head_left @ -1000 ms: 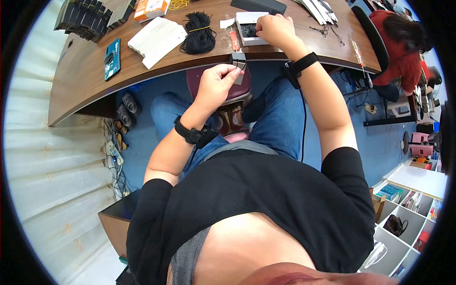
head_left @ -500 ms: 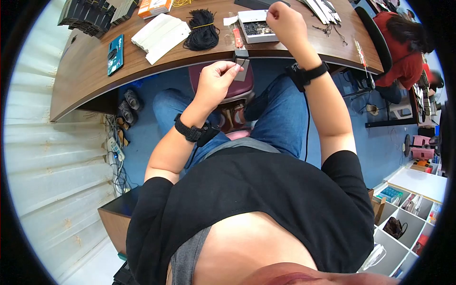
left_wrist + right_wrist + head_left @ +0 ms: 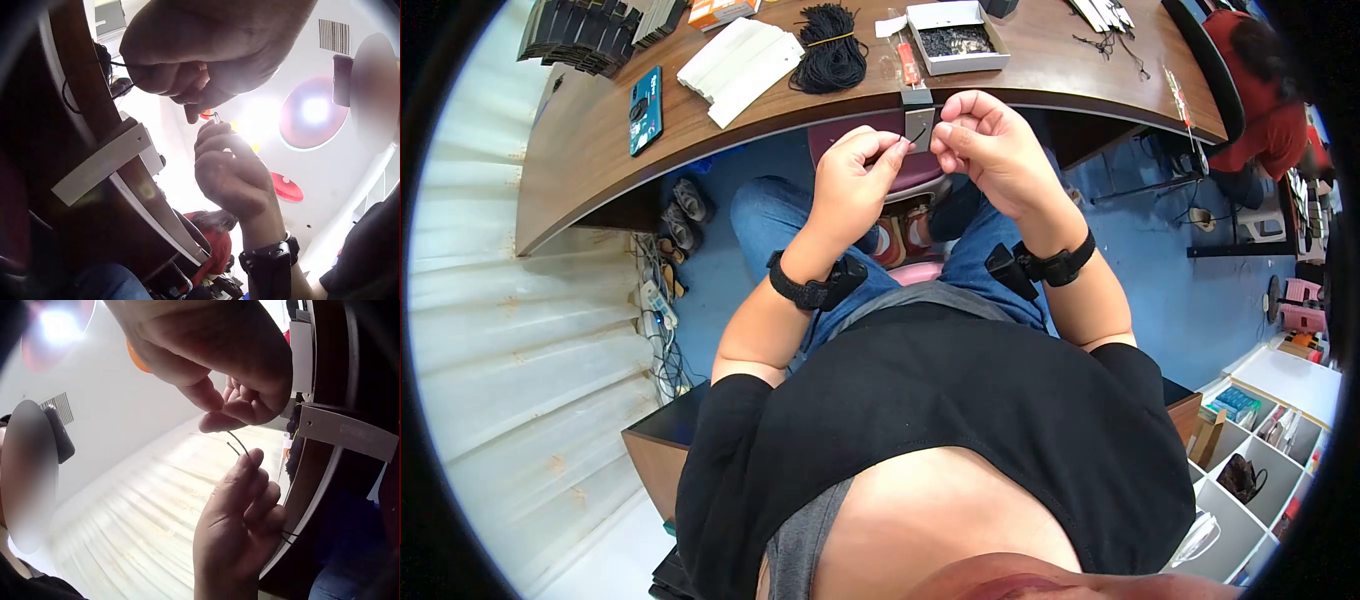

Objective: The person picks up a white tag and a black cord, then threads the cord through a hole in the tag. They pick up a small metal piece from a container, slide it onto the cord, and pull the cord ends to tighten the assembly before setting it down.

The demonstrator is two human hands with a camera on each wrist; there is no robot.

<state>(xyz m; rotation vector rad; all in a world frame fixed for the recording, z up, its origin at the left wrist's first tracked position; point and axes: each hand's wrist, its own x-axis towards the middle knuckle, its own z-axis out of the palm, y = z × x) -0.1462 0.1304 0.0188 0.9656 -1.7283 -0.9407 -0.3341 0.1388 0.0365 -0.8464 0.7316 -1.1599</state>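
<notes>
Just in front of the table edge, my left hand (image 3: 858,185) pinches a thin black cord (image 3: 240,441) between thumb and index finger. Two ends of the cord stick up from those fingertips in the right wrist view, and more of it trails behind the hand. Facing it, my right hand (image 3: 1005,160) has thumb and index finger pinched together close to the cord ends. A small shiny piece (image 3: 217,117) shows at the right fingertips in the left wrist view; its kind I cannot tell. Beyond both hands, a pale strip (image 3: 347,432) with a hole juts from the table edge.
On the table (image 3: 1090,85) stands a white box (image 3: 968,63) of small black pieces. Left of it lie a red-and-clear packet (image 3: 908,62), a tied bundle of black cords (image 3: 830,55), white strips (image 3: 740,65) and a teal package (image 3: 645,110). Another person (image 3: 1250,100) sits at right.
My right hand has left the white box and come down toward me, beside the left hand. The left hand keeps its pinch on the cord, nearly in place.
</notes>
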